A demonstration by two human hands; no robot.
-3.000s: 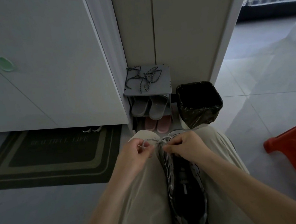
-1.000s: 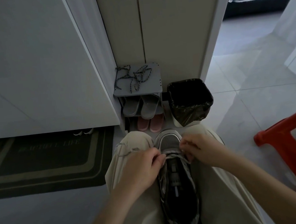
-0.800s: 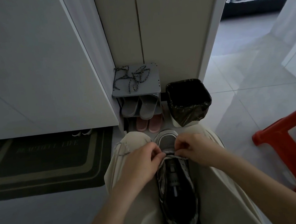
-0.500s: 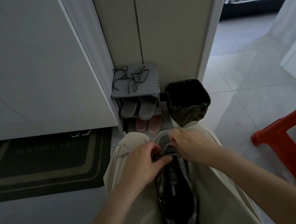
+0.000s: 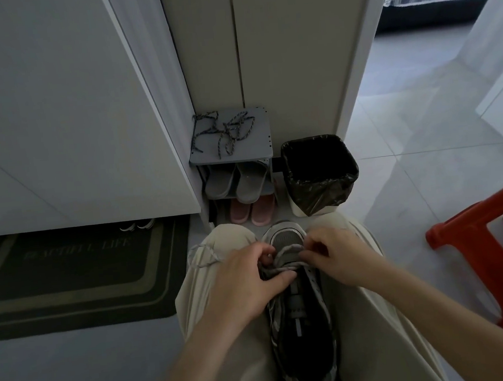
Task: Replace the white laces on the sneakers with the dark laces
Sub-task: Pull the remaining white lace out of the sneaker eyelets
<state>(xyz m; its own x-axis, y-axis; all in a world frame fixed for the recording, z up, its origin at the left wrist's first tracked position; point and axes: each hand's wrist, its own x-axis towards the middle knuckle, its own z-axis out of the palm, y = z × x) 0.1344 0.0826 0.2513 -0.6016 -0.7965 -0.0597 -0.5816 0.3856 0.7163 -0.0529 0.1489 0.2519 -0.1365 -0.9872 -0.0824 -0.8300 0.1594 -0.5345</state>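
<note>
While left hand (image 5: pixel 247 283) pinches white lace (image 5: pixel 285 249), right hand (image 5: pixel 341 257) pinches it too.

Both hands crowd the toe end of the sneaker (image 5: pixel 303 339). The left hand (image 5: pixel 246 280) and right hand (image 5: pixel 339 255) each pinch the lace (image 5: pixel 285 268), with only a narrow gap between them. Thighs (image 5: pixel 380 331) hem the sneaker in on both sides; its heel end is open from above. Straight ahead is the rack (image 5: pixel 263 146), with the dark laces (image 5: pixel 226 129) on top, reachable from above and from the front. The wall (image 5: pixel 276 49) is right behind it and the cabinet (image 5: pixel 68 115) is tight on its left. The bin (image 5: pixel 320 183) sits just beside its right, blocking a low approach there. The stool (image 5: pixel 478 230) stands well apart to the right, with open floor (image 5: pixel 411 175) between bin and stool. The mat (image 5: pixel 67 269) lies flat on the left, open above.
</note>
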